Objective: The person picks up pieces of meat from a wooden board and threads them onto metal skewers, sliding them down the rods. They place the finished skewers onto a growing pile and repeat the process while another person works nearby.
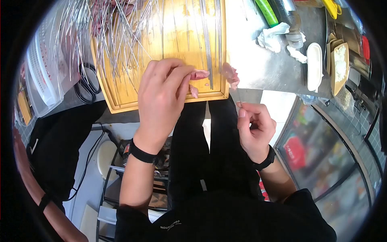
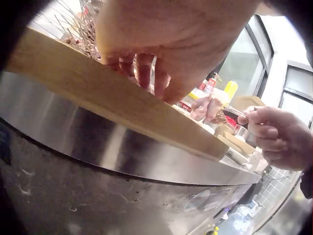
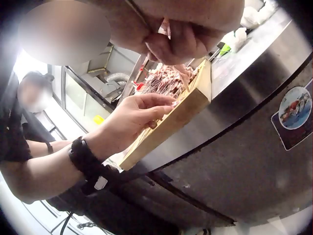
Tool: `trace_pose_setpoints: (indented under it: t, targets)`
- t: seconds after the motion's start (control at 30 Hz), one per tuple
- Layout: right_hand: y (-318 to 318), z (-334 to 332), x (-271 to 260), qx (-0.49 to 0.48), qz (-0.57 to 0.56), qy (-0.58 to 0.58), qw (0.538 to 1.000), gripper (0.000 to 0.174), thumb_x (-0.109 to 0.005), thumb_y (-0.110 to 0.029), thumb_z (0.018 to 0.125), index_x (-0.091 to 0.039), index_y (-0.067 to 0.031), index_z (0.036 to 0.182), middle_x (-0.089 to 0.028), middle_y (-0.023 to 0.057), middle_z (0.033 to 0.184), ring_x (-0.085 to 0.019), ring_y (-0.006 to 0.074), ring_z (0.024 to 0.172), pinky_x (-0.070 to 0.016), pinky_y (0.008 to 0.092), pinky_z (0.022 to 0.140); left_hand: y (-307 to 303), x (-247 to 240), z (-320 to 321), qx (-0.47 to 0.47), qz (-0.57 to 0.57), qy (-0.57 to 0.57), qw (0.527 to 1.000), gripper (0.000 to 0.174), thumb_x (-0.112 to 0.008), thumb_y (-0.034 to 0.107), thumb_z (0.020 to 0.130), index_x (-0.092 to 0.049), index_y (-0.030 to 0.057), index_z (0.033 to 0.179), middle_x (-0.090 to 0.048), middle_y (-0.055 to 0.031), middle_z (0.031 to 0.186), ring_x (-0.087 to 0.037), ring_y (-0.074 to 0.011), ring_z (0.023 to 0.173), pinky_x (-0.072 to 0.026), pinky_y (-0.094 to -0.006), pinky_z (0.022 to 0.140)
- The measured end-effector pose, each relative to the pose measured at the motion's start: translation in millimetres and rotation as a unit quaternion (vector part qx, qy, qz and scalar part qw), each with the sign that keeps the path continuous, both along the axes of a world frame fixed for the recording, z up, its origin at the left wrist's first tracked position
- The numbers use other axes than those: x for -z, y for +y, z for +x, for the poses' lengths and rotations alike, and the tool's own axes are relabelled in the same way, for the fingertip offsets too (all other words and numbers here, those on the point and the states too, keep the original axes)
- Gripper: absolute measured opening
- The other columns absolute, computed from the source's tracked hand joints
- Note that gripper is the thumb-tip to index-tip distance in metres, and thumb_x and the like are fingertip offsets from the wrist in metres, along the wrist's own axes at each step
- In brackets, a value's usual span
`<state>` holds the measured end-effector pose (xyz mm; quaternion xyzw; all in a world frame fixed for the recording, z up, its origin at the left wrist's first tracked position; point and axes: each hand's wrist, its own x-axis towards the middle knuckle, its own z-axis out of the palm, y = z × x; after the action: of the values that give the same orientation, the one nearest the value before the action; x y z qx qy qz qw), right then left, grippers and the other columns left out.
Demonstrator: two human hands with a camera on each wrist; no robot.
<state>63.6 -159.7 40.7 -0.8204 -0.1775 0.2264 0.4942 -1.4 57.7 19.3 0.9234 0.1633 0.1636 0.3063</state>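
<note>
In the head view, our skewered meat (image 1: 231, 76) hangs beside the wooden tray (image 1: 169, 48), at its four o'clock. Our right hand (image 1: 256, 127) pinches the bare end of that thin skewer (image 1: 238, 96), other fingers curled in. Our left hand (image 1: 161, 90) pinches a small meat piece (image 1: 199, 74) over the tray's near edge. Loose skewers (image 1: 117, 36) pile toward ten o'clock. At six, our black shirt (image 1: 225, 218) carries upside-down lettering, "ATION" readable; the red label (image 1: 294, 152) at four is too blurred.
</note>
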Motion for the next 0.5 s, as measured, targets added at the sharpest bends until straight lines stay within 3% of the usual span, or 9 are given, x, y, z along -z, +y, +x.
trace_pose_setpoints:
  t: [0.1, 0.17, 0.3, 0.4, 0.5]
  targets:
    - [2.5, 2.7, -0.1, 0.018, 0.028, -0.027, 0.999, 0.009, -0.068, 0.003, 0.093, -0.068, 0.0026, 0.103, -0.062, -0.0002, 0.064, -0.052, 0.0002, 0.054, -0.0399, 0.0189, 0.049, -0.2, 1.9, -2.2, -0.003, 0.008, 0.022, 1.0, 0.016, -0.078, 0.001, 0.079, -0.069, 0.0045, 0.091, -0.063, -0.0081, 0.089, -0.06, -0.0282, 0.083, -0.0491, -0.0382, 0.073]
    - [8.3, 5.8, -0.9, -0.025, 0.008, -0.078, 0.997, 0.009, -0.068, 0.003, 0.093, -0.068, 0.0017, 0.102, -0.061, 0.0006, 0.064, -0.052, 0.0014, 0.052, -0.0402, 0.0195, 0.049, -2.5, 3.1, -4.9, -0.042, 0.021, 0.039, 0.998, 0.014, -0.078, 0.004, 0.079, -0.069, 0.0051, 0.089, -0.061, -0.0077, 0.086, -0.059, -0.028, 0.08, -0.0488, -0.0386, 0.071]
    - [8.8, 5.1, 5.4, -0.04, -0.025, -0.04, 0.998, 0.009, -0.069, 0.001, 0.093, -0.067, 0.0008, 0.102, -0.059, 0.0012, 0.062, -0.051, 0.0027, 0.05, -0.0396, 0.0206, 0.048, -7.9, -5.2, -12.1, -0.043, 0.029, 0.082, 0.995, 0.012, -0.078, 0.006, 0.08, -0.068, 0.0057, 0.087, -0.061, -0.0083, 0.085, -0.06, -0.0283, 0.078, -0.049, -0.0394, 0.07]
    - [7.5, 6.3, 6.0, -0.053, -0.044, -0.001, 0.998, 0.006, -0.064, 0.001, 0.098, -0.064, 0.004, 0.103, -0.065, 0.0003, 0.071, -0.054, 0.0004, 0.061, -0.0424, 0.0182, 0.054, -8.8, -11.1, -12.6, -0.017, 0.004, 0.133, 0.991, 0.01, -0.075, 0.002, 0.084, -0.068, 0.0043, 0.091, -0.062, -0.0097, 0.086, -0.061, -0.0298, 0.081, -0.0481, -0.0389, 0.069]
    - [6.2, 6.0, 11.4, -0.03, -0.024, -0.017, 0.999, 0.008, -0.069, 0.0, 0.093, -0.067, 0.0001, 0.101, -0.058, 0.0012, 0.06, -0.05, 0.003, 0.049, -0.0385, 0.0215, 0.047, -3.5, -15.6, -5.3, -0.037, 0.002, 0.103, 0.994, 0.013, -0.073, 0.004, 0.083, -0.068, 0.0062, 0.095, -0.063, -0.0083, 0.09, -0.063, -0.0285, 0.084, -0.0516, -0.0382, 0.071]
